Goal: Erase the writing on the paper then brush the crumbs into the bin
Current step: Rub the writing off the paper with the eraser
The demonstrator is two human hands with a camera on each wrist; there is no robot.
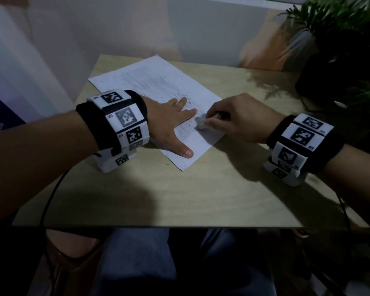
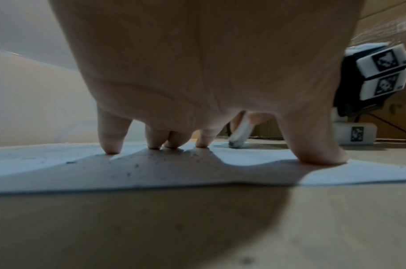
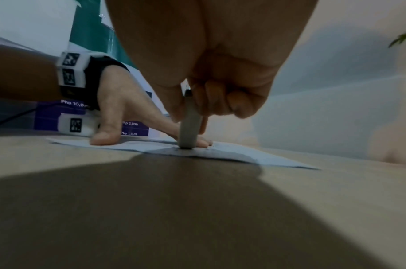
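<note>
**Eraser on paper, left hand bracing**

Paper (image 1: 158, 90) lies on table (image 1: 201, 199). Left hand (image 1: 167, 122) flat, fingers spread, pressing paper's near part. Right hand (image 1: 239, 118) pinches eraser (image 1: 200, 122), tip on paper beside left fingertips. Crumbs (image 2: 151, 163) under left palm.

place: office or shop | cues: wooden desk (image 1: 201, 199); price poster (image 3: 133, 127); potted plant (image 1: 340, 39)

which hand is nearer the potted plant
Right. The right hand works at the paper's edge on the potted plant's side; the left hand presses the sheet farther away.
</note>
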